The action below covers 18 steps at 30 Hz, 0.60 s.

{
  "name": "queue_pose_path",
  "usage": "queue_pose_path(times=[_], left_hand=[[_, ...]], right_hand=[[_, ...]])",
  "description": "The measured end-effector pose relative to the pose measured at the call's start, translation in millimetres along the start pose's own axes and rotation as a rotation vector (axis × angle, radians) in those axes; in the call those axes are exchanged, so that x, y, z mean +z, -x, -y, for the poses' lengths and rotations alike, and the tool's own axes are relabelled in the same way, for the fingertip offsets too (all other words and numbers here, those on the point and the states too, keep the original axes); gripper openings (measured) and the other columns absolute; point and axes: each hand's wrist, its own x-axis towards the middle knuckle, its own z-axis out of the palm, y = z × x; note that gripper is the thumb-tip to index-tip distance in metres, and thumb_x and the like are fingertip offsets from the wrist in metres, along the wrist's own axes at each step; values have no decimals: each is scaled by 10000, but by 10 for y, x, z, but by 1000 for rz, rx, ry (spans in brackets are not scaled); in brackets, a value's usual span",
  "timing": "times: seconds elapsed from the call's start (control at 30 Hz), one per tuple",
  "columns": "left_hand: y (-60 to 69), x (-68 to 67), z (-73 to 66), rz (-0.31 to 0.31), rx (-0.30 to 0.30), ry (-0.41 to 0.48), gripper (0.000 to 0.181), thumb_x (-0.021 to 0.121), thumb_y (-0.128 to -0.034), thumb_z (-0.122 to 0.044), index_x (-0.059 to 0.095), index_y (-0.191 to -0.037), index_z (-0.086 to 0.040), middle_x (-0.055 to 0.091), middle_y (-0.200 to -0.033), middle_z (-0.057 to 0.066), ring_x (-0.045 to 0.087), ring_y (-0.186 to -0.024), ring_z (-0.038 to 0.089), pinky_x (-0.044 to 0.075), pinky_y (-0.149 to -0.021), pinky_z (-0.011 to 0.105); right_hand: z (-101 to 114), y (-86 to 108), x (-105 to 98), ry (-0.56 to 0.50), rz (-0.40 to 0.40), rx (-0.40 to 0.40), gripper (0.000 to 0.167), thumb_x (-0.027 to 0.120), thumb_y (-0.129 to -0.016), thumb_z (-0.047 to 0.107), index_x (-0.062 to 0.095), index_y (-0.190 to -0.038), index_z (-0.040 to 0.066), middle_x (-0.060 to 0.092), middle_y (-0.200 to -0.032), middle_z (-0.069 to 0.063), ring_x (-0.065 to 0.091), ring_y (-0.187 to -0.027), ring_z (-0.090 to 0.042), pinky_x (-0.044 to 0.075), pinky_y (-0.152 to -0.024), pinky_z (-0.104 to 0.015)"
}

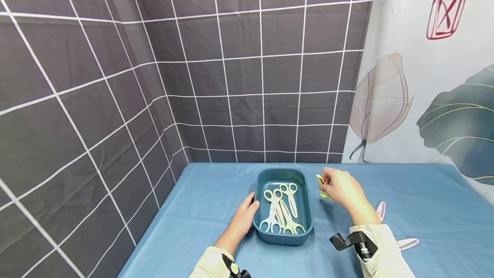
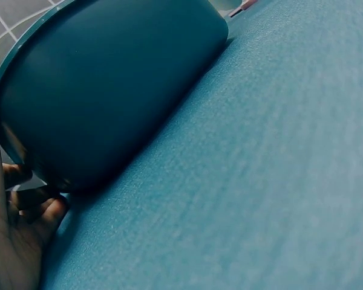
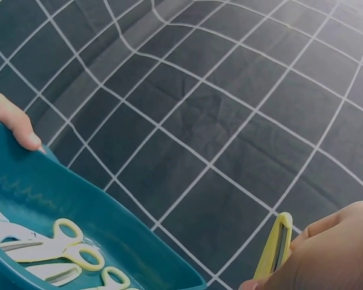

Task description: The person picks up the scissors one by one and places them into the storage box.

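Scissors [image 1: 276,204] with yellow and pale-blue handles lie loosely heaped inside the teal tray [image 1: 283,239], handles toward twelve and six o'clock. At the tray's nine o'clock, the left hand [image 1: 244,216] pinches its wall, thumb over the rim, fingers outside, apparently to steady it. Well out past three o'clock, pink-edged pieces [image 1: 407,243] lie partly hidden by the right sleeve [image 1: 382,252]. Near two o'clock, the right hand [image 1: 341,185] pinches a slotted yellow piece [image 3: 267,257], seemingly raised to stay clear of the rim. Gridded cloth [image 1: 243,76] hangs behind, at twelve.
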Motion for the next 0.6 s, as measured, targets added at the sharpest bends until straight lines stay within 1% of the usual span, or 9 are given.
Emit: queue_pose_path(times=[0.33, 0.53, 0.6], left_hand=[[-4, 5, -9, -4, -8, 15, 478, 503, -1032, -192, 491, -1464, 14, 524, -1465, 206, 438, -1385, 390, 318, -1150, 560], [-15, 15, 37, -5, -12, 25, 474, 480, -1039, -161, 469, -1469, 39, 512, -1468, 227, 428, -1391, 398, 311, -1154, 568], [-20, 20, 48, -7, -6, 16, 471, 472, -1041, -152, 467, -1466, 49, 511, -1466, 235, 429, -1389, 404, 310, -1153, 571]], right_hand=[[21, -29, 50, -40, -66, -58, 256, 804, -812, 153, 562, -743, 199, 600, -736, 64, 534, -659, -132, 409, -566, -341], [6, -33, 83, -51, -82, -79, 267, 819, -800, 140, 563, -748, 196, 602, -736, 59, 538, -662, -132, 416, -570, -340], [7, -31, 92, -49, -81, -83, 268, 821, -797, 135, 564, -748, 196, 603, -735, 61, 540, -661, -129, 422, -569, -344]])
